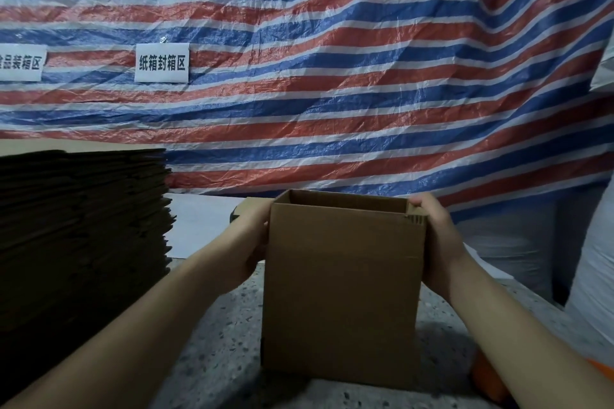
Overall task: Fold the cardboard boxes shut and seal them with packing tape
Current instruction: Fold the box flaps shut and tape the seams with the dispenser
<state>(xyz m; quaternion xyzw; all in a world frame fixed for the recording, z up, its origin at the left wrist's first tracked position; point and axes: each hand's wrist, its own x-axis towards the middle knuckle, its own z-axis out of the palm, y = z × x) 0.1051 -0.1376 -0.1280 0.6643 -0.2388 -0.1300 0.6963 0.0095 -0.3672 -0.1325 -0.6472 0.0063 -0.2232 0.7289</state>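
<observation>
A brown cardboard box (342,292) stands upright on the speckled stone table (219,342), its top open and its flaps standing straight up. My left hand (252,242) presses against the box's left side near the top, mostly hidden behind the near wall. My right hand (438,242) grips the upper right corner, with fingers curled over the right flap's rim. No tape is in view.
A tall stack of flat cardboard blanks (83,242) fills the left of the table. A striped red, white and blue tarp (332,76) with two paper signs hangs behind. An orange object (488,378) lies at the lower right, and white sacks (594,276) stand on the right.
</observation>
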